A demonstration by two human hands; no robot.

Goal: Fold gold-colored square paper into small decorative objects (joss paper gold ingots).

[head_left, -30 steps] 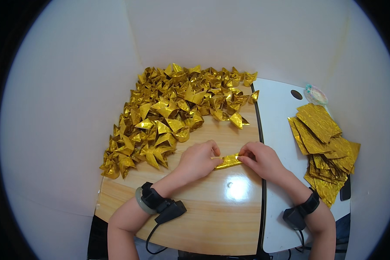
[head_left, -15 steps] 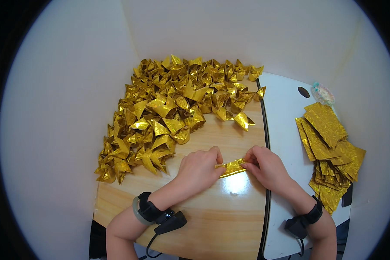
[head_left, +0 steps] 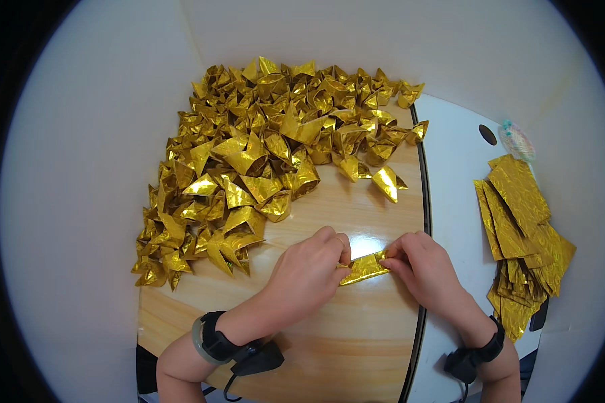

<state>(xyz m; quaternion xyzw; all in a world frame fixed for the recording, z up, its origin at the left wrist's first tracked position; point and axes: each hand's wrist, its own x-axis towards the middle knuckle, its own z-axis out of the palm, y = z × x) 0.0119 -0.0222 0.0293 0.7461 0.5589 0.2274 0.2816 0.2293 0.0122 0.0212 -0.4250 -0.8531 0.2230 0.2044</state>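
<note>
A folded strip of gold foil paper (head_left: 365,268) is stretched between my two hands, just above or on the wood-grain table. My left hand (head_left: 309,264) pinches its left end between thumb and fingers. At the right end, my right hand (head_left: 418,266) grips the strip the same way. Beyond my hands, a large heap of gold foil paper ingots (head_left: 249,161), pointed and boat-shaped, spreads over the far and left part of the table. One folded foil piece (head_left: 387,183) lies at the heap's near right edge.
Flat gold foil sheets (head_left: 517,208) lie in an untidy stack on the white table (head_left: 450,201) at right. A pale, multicoloured item (head_left: 518,140) sits behind them. A dark seam divides the white table from the wood-grain table (head_left: 343,336). Pale walls enclose the far side and both flanks.
The view has shifted a little, so the heap and stack appear moved outward. Both hands still pinch the foil strip, which shows a broader face now.
</note>
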